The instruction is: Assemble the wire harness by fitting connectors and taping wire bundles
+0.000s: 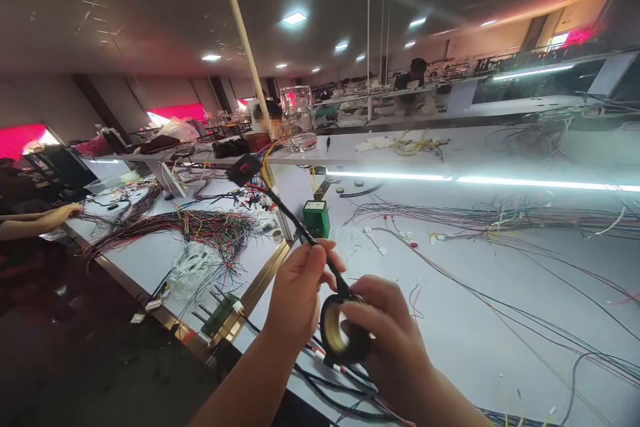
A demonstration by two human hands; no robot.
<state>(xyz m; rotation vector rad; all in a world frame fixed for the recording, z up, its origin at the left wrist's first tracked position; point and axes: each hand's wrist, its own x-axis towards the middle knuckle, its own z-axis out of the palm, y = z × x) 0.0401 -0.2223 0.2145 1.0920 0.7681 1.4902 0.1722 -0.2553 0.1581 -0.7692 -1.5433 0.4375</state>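
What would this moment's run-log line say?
Left hand: grips black cable; right hand: holds black tape roll; beyond hands: green box, clear jar

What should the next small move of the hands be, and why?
Probably pass the tape roll around the dark cable with the right hand, keeping the tape taut. The right hand's grip is on the roll, its tape appears to run up to the cable, and the left hand holds the cable close by, so it could steady it.
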